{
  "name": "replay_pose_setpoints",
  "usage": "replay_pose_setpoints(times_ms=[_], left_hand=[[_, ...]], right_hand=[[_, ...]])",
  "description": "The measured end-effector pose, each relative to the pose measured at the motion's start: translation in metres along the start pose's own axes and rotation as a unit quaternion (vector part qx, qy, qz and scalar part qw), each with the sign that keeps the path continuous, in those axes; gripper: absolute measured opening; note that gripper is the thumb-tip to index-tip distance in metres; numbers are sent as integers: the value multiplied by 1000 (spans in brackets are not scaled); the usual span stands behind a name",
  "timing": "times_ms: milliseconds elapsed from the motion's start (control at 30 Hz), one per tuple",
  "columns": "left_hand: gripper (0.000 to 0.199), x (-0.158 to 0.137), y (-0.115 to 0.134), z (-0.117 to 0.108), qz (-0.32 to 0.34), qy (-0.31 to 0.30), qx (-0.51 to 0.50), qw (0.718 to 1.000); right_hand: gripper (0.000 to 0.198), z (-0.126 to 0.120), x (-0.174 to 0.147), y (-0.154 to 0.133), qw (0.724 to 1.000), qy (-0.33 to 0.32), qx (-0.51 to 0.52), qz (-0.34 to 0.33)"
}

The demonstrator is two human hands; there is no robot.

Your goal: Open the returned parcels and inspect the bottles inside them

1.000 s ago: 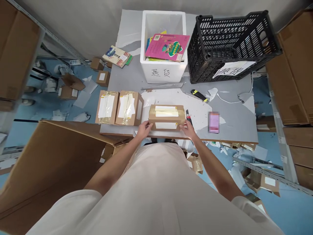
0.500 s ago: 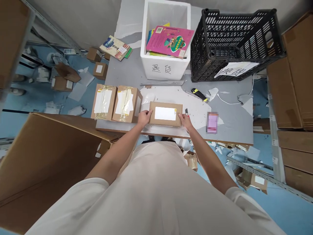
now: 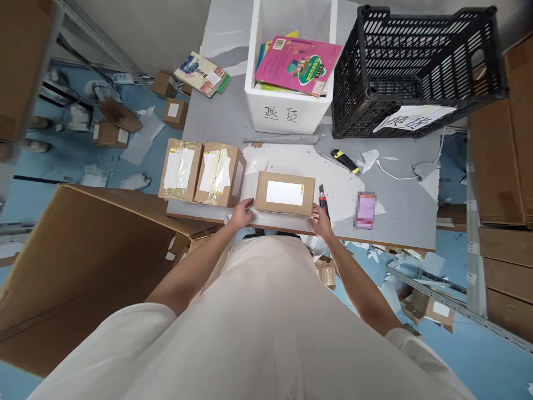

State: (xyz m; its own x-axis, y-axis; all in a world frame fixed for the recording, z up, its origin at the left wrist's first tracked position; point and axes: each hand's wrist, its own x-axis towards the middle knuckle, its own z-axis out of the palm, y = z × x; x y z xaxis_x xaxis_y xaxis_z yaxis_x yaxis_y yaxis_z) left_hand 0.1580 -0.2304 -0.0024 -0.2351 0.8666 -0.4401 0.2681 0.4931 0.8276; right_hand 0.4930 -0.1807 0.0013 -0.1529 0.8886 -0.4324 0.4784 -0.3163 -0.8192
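Observation:
A closed brown cardboard box (image 3: 260, 191) with a white label lies on the table in front of me. My left hand (image 3: 242, 214) is just off its lower left corner, fingers loosely apart and holding nothing. By the lower right corner is my right hand (image 3: 320, 221), thumb and fingers parted around no object; whether a fingertip touches the box I cannot tell. Right beside that hand lies a red and black utility knife (image 3: 323, 201). Two taped cardboard boxes, a left one (image 3: 166, 191) and a right one (image 3: 238, 176), stand side by side left of my left hand.
Behind the box stand a white foam bin (image 3: 287, 125) with books and a black plastic crate (image 3: 362, 119). A yellow-black cutter (image 3: 345, 161), a blurred pink item (image 3: 365, 211) and books (image 3: 202, 75) lie on the table (image 3: 400, 205). A large open carton (image 3: 104, 250) is at lower left.
Both hands have let go of the box's sides and moved slightly down toward me. More of the red utility knife shows. The view has shifted a little.

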Motion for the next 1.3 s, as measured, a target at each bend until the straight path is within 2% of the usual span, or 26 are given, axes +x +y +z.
replay_pose_setpoints(times_ms=[100,233,367,500,600,700,833,933,1033,1067,1133,1200,1300], left_hand=[[66,-6,-7,7,14,-41,6,999],[55,-6,2,15,12,-37,-38,999],[49,-10,30,6,38,7,0,999],[41,-9,68,-3,50,75,95,991],[43,-2,86,-2,42,106,137,984],[44,4,92,3,30,123,160,979],[43,1,87,9,51,113,189,974],[56,-4,84,14,58,121,188,973],[64,-6,82,18,74,144,180,970],[66,-6,82,19,92,153,183,967],[67,-6,81,22,138,174,200,954],[61,-7,80,23,187,187,225,938],[54,-10,80,25,244,184,274,912]], right_hand=[[81,12,-6,1,1000,-15,-2,-6],[72,22,-4,-9,1000,7,20,11],[56,10,-3,-32,1000,13,4,-19],[45,-6,3,-61,993,50,-77,-71],[49,-9,11,-76,988,73,-123,-55],[50,-7,20,-82,988,66,-135,-21],[52,-10,29,-76,994,43,-99,3],[58,-21,28,-61,996,42,-75,11],[51,-31,20,-38,979,90,-182,34],[49,-33,17,-31,965,95,-238,52],[59,-31,12,-20,938,75,-326,93],[63,-27,12,-13,922,58,-363,122],[55,-24,16,-9,924,53,-357,126]])
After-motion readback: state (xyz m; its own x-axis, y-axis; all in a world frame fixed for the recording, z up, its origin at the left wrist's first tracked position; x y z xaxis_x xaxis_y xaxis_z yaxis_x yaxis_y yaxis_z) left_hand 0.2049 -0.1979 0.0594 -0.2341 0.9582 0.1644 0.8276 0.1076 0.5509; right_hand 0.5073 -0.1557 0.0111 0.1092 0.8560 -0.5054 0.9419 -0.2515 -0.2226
